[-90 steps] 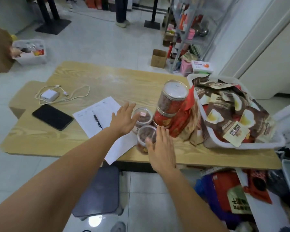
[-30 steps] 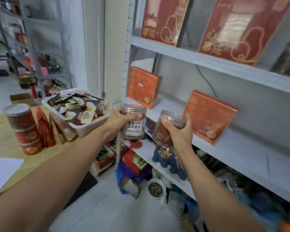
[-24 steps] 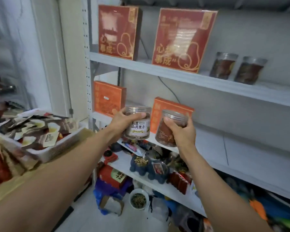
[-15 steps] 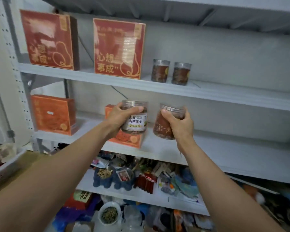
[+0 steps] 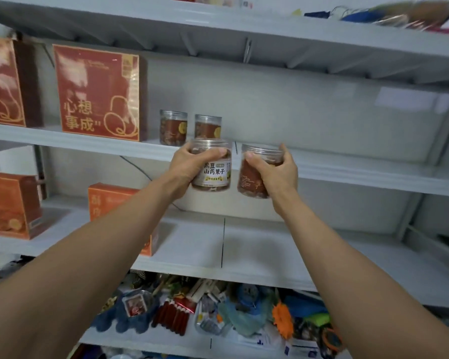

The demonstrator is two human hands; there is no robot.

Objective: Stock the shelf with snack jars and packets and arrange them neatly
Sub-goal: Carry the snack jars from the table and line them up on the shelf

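Your left hand (image 5: 187,169) is gripping a clear white-labelled plastic jar (image 5: 214,174); your right hand (image 5: 276,174) is clutching a clear brown-filled plastic jar (image 5: 248,177) at the first jar's three o'clock.

Red box (image 5: 99,92): "心想事成"; jar (image 5: 214,174) lbl: "山药菓子".

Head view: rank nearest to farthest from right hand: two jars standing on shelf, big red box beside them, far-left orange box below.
1. Right shelf jar, up-left of the right hand.
2. Left shelf jar, just beyond it.
3. Red box, further left, same level.
4. Orange box, far left, one level down.
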